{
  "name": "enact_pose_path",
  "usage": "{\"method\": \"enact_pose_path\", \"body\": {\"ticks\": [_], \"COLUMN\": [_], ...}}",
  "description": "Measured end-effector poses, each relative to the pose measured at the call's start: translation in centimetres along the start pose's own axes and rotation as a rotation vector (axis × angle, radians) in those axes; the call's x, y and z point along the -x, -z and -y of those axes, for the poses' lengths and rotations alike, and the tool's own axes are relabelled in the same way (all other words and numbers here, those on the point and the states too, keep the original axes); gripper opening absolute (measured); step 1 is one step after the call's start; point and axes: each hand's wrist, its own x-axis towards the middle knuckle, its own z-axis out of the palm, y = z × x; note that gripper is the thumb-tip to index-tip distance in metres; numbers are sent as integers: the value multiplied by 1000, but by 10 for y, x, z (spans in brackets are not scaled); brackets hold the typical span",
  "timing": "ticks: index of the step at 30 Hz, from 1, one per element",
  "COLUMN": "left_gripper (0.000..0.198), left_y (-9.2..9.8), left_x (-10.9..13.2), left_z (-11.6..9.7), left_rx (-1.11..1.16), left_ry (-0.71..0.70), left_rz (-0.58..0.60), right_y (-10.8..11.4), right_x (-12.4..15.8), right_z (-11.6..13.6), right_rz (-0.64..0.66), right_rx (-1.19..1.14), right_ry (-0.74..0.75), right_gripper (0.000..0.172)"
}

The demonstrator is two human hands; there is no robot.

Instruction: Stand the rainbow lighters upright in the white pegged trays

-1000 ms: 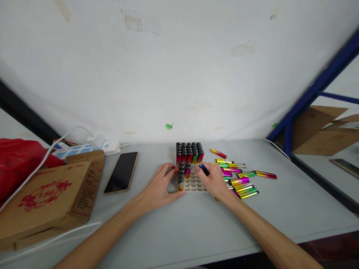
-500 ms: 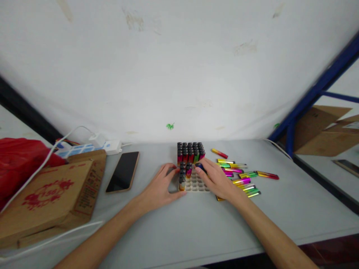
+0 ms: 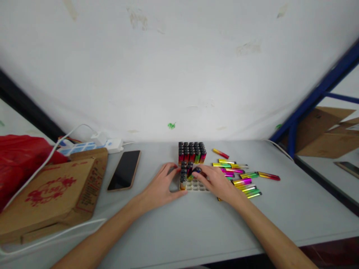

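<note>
Left forearm reaches in from the near edge. Left hand point(image 3: 161, 186) curves in a wide C, thumb and fingers well parted, fingertips at the left side of the tray point(image 3: 199, 187) and thumb by its near corner; cannot tell whether it presses. Right hand point(image 3: 217, 181) comes from the other side, palm down, thumb and finger pinched narrow on a dark-capped lighter point(image 3: 196, 170). This lighter tilts, cap toward the hand, over the tray beside the second column. Its lower end looks yellow-green but is small and blurred; whether it sits in a hole is unclear.

Tray: pale, rows of round holes. Left column of lighters point(image 3: 183, 175) stands upright; a shorter second column point(image 3: 190, 167) stands alongside, toward the back. Bare holes show at the near right. Behind, a tight block of upright lighters point(image 3: 192, 152), black caps up. Loose metallic lighters point(image 3: 242, 182) lie scattered on the table point(image 3: 174, 231), right of the tray.

Against half a second ago: right hand and its lighter sit further left, nearer the second column, more of the body showing. Left hand keeps its place.
</note>
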Motion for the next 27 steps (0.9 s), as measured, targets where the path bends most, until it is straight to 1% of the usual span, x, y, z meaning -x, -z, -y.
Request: {"method": "enact_pose_path", "body": {"ticks": [3, 5, 8, 11, 14, 17, 19, 22, 24, 26, 27], "left_gripper": [59, 57, 58, 59, 59, 62, 63, 66, 67, 67, 67], "left_y": [-1, -1, -1, 0, 0, 1, 0, 0, 0, 0, 0], "left_x": [0, 1, 1, 0, 0, 1, 1, 0, 0, 0, 0], "left_z": [1, 1, 1, 1, 1, 1, 2, 3, 3, 3, 3], "left_rx": [10, 15, 24, 27, 17, 6, 2, -7, -12, -13, -10], "left_ry": [0, -3, -12, -15, -6, -4, 0, 11, 14, 14, 12], "left_rz": [-2, -7, -16, -14, -6, 3, 4, 12, 18, 18, 14], "right_y": [-3, -3, 0, 2, -1, 1, 12, 42, 62, 77, 80], "right_x": [1, 2, 0, -7, -14, -14, -10, 1, 9, 15, 16], "right_z": [-2, -3, -2, 1, 5, 1, -8, -34, -55, -73, -80], "right_rz": [42, 64, 97, 129, 150, 162, 151, 85, 45, 64, 85], "right_rx": [41, 77, 187, 313, 348, 295, 237, 174, 145, 123, 111], "right_ry": [17, 37, 102, 149, 139, 104, 61, -25, -67, -123, -135], "right_gripper": [37, 34, 28, 27, 26, 29, 33, 34, 29, 21, 19]}}
